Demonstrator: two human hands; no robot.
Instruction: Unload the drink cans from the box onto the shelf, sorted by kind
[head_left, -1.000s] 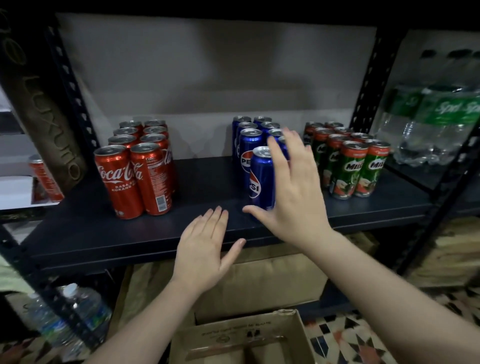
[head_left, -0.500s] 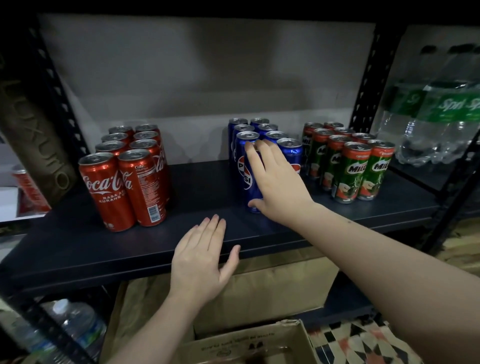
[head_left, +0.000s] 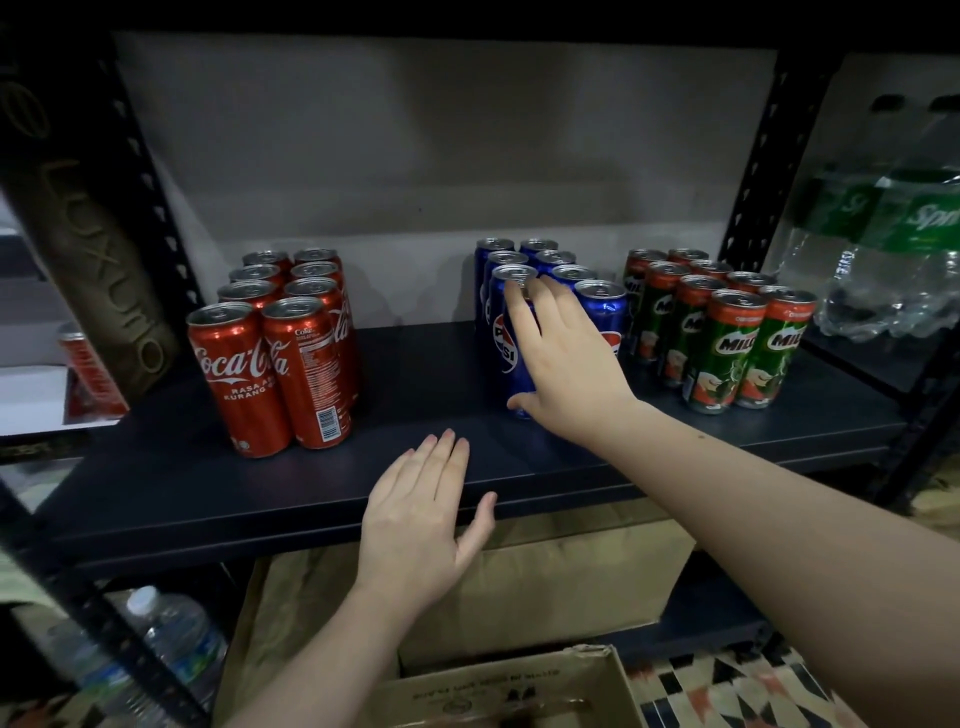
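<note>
On the dark shelf (head_left: 208, 493) stand three groups of cans: red Coca-Cola cans (head_left: 249, 374) at the left, blue Pepsi cans (head_left: 545, 257) in the middle, green Milo cans (head_left: 727, 353) at the right. My right hand (head_left: 566, 358) lies with straight fingers against the front Pepsi can (head_left: 501, 338); its thumb touches the can's base. My left hand (head_left: 421, 519) rests flat on the shelf's front edge and holds nothing. The open cardboard box (head_left: 498, 686) is at the bottom edge; its inside is mostly out of view.
Wrapped Sprite bottles (head_left: 883, 260) fill the bay to the right, behind a black upright (head_left: 753, 182). A brown carton (head_left: 571, 582) sits under the shelf, and a water bottle (head_left: 171, 639) lies at the lower left. Another red can (head_left: 88, 374) stands far left.
My right hand has slid the front Pepsi can back against the other blue cans. The left hand has stayed on the shelf edge.
</note>
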